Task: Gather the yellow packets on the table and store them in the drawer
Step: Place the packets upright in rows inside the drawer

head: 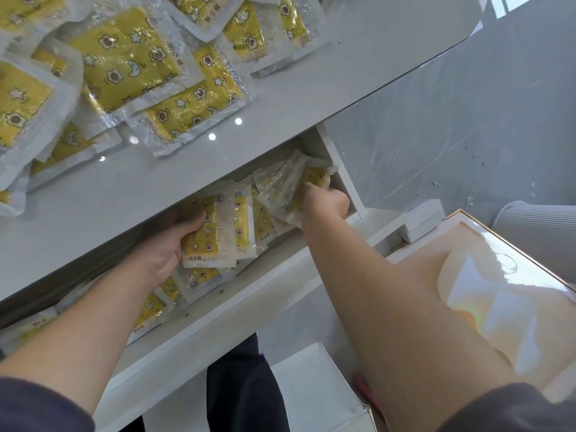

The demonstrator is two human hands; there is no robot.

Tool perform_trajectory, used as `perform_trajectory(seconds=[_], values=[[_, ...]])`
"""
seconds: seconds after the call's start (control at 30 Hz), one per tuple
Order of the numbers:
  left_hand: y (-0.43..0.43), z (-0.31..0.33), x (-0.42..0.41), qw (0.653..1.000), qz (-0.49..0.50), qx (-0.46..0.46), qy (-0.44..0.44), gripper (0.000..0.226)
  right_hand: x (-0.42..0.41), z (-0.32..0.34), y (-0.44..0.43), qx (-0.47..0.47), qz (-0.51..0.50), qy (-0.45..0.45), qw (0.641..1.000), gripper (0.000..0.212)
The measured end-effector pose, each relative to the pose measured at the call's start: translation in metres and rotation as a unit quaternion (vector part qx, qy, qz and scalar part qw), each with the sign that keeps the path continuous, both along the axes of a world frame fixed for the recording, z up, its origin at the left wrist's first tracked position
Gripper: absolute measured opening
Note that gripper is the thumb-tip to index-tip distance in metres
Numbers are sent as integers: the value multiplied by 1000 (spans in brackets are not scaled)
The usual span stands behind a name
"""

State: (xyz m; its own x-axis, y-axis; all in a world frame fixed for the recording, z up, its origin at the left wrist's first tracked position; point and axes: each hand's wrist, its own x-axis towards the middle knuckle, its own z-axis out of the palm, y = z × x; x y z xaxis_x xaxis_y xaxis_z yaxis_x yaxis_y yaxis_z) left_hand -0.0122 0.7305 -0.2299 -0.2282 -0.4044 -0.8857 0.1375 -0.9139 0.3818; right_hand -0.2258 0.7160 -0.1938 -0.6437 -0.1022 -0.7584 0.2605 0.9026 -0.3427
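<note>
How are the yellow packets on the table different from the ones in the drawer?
The table packets lie spread on the white tabletop; the drawer packets sit lower, inside the open drawer. No hand touches the table packets; the left hand and right hand both hold drawer packets. Both are yellow with stars, in clear wrappers.

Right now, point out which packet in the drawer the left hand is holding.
The flat top packet in the drawer's middle, under the left hand's thumb; the tilted packets at its right end touch the right hand.
</note>
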Motion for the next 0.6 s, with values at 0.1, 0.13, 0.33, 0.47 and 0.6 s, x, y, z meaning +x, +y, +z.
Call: perform_trajectory(seconds=[0.1,0.13,0.33,0.47,0.6], values=[[0,1,2,1000,10,0,9,23,-9,9,0,35,217,66,973,8],[0,1,2,1000,13,-3,10,20,-15,11,-1,35,292,88,952,13],[5,-1,2,999,15,-26,14,27,-26,14,-8,85,569,214,789,24],[9,-4,3,999,28,-31,8,19,-24,20,-6,75,575,234,781,25],[9,-1,10,999,47,-18,19,21,-23,9,0,14,648,158,745,28]])
